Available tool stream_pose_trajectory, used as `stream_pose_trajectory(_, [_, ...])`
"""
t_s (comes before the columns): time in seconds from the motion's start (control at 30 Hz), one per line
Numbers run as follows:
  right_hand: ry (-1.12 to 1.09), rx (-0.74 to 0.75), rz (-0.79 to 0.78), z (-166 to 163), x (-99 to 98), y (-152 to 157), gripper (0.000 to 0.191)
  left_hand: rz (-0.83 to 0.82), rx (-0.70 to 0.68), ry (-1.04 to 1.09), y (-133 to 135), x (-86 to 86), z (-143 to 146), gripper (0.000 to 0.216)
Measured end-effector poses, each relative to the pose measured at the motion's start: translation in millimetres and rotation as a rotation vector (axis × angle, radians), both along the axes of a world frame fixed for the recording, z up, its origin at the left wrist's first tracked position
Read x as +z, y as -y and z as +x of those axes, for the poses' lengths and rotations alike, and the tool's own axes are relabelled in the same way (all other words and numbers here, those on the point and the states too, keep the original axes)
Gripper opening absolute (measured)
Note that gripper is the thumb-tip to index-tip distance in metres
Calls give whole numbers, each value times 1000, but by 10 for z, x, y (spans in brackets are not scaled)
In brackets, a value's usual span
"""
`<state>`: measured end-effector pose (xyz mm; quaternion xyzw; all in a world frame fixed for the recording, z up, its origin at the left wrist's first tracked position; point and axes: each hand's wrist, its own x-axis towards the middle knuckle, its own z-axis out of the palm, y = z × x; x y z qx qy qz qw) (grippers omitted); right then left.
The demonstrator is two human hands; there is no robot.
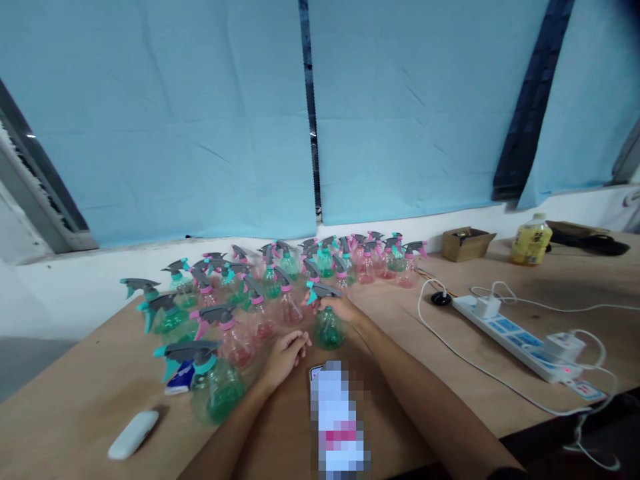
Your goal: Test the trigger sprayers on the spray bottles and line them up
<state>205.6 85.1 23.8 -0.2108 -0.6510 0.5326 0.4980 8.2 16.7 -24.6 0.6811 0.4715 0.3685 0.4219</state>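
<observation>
My right hand [341, 308] is wrapped round the neck of a spray bottle [329, 331] with a clear green body and a grey and teal trigger head. The bottle is upright at the wooden table. Just left of it, my left hand [289, 352] has its fingers curled in, and I see nothing in them. Below the hands lies a phone [340, 417], its screen blurred out. Several more spray bottles, pink and green, stand in rows behind and to the left; a pink spray bottle [263, 321] is close to my left hand.
At the front left are a green spray bottle [217, 390], a blue packet [181, 379] and a white case [133, 435]. On the right, a power strip [515, 340] with chargers and loose white cables. A small cardboard box [467, 245] and a yellow drink bottle [531, 241] stand behind.
</observation>
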Motion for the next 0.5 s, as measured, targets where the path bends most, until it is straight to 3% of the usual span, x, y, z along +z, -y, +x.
stream_pose_trajectory(0.5, [-29, -68, 11, -26, -12, 17, 21, 13, -2, -11, -10, -19, -10, 45])
